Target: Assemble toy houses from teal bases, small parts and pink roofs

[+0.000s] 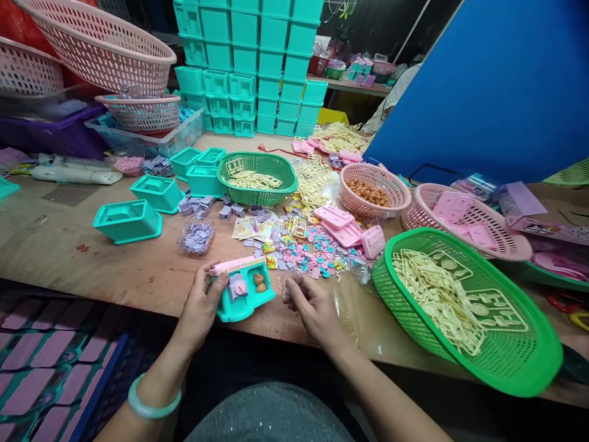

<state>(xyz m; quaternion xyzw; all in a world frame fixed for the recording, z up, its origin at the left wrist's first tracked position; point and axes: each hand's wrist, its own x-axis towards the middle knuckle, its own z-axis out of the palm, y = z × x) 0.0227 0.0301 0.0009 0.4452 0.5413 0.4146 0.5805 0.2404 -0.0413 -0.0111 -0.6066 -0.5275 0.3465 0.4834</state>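
Watching remotely, I have the left hand point(202, 298) on the toy point(237, 312), thumb and fingers pinching its left end. The toy is teal, tipped a bit, over the near edge of the table point(115, 264). Pink strip point(237, 265) along its top, lilac block point(238, 287) with a pink knob at the left, brown bits point(261, 286) at the right.

Right hand point(315, 307) is just beside the toy, apart from it — thumb and fingers curled close together. Something clear may be at the tips; I can't tell whether it's pinching anything.

Beyond the toy I get a loose pile of pink and blue discs point(326, 248), and a clear tub point(197, 250) of lilac parts to its left. Teal boxes point(129, 221) farther left. Behind the pile, a green basket point(257, 197) with pale frames; right of that, a pink basket point(356, 205) with brown pieces.

Near right — a bigger green basket point(529, 374), pale frames again. Tall teal stack point(245, 27) at the back. Bangle point(150, 411) on the left wrist.
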